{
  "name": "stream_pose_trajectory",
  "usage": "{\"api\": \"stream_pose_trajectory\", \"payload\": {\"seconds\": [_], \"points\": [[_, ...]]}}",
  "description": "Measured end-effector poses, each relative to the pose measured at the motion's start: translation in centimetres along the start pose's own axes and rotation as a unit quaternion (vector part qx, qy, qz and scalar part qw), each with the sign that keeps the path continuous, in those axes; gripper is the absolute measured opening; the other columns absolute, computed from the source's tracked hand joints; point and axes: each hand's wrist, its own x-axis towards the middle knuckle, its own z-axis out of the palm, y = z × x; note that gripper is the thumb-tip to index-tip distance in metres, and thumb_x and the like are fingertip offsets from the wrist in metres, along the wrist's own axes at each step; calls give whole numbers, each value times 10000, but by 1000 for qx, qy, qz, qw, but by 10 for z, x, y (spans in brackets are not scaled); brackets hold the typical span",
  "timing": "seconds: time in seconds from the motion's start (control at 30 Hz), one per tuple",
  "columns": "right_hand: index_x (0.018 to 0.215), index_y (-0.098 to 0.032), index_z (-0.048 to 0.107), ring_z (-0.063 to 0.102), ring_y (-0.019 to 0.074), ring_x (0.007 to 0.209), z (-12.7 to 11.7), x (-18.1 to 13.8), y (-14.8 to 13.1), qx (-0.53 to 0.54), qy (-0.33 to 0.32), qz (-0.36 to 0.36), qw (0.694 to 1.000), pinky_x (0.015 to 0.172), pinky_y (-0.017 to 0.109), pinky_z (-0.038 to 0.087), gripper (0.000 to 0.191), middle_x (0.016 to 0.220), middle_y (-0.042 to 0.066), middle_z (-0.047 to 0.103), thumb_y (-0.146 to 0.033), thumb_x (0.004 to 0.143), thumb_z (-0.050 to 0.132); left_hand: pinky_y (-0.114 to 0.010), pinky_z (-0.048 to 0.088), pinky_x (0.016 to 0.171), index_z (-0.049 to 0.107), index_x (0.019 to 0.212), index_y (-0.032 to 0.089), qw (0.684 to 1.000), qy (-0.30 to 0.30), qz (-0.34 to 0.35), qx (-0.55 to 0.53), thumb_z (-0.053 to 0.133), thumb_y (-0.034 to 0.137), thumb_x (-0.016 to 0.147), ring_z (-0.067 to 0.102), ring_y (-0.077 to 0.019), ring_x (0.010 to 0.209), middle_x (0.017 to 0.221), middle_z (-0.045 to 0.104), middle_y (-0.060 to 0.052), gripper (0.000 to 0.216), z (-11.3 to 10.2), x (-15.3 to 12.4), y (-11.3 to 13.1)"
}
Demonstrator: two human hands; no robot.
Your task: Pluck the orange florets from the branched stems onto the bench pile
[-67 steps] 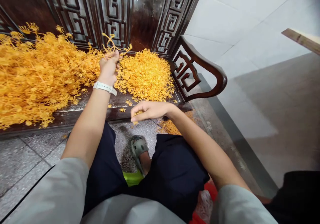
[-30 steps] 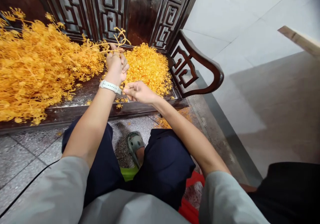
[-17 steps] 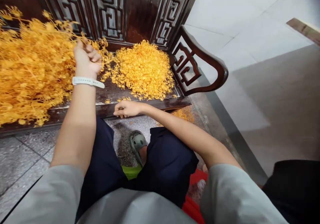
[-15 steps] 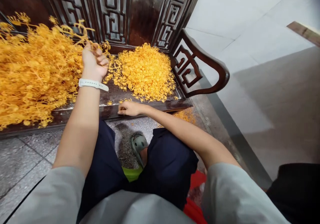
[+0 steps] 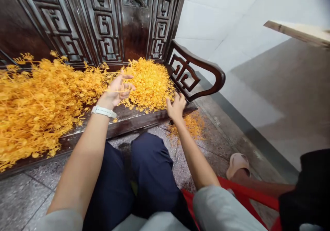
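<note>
Crossing the half-curled left hand [image 5: 118,89], thin orange strands [image 5: 115,91] were seen, grip unclear; the right hand [image 5: 177,106] was spread, apparently unladen, beside the smaller heap [image 5: 152,83] on the bench [image 5: 136,122]. Pieces could be swept off if brushed carelessly.

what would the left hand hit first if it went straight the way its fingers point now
Most likely the smaller orange heap near the armrest; the left hand points toward it, though depth is unclear, so it might pass above.
</note>
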Motion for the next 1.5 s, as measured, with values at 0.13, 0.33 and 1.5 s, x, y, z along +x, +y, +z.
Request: {"api": "stream_pose_trajectory", "payload": {"seconds": [0.13, 0.33, 1.5], "points": [[1777, -51, 122, 181, 534, 1704, 13, -14, 28, -45, -131, 105, 985, 1293, 754, 240, 1227, 1802, 416, 64, -856, 934, 508, -168, 314, 376, 699, 1078, 155, 997, -3, -1, 73, 643, 446, 1101, 480, -91, 383, 742, 744, -97, 297, 19, -4, -13], [1785, -81, -63, -13, 558, 1724, 93, 4, -42, 11, -161, 1, 987, 1323, 765, 131, 1375, 1812, 370, -176, -924, 889, 551, -181, 382, 388, 694, 1091, 128, 994, 7, -9, 104, 484, 391, 1166, 576, -124, 425, 750, 751, -109, 345, 18, -8, -10], [1755, -28, 267, 123, 450, 1746, 34, -53, -15, 87, -163, -3, 983, 1389, 675, 170, 1007, 1842, 317, 118, -759, 1069, 352, -158, 424, 439, 686, 1001, 138, 981, 132, 17, 143, 429, 346, 1194, 562, -98, 451, 727, 769, -89, 383, -5, -3, 5]]}}
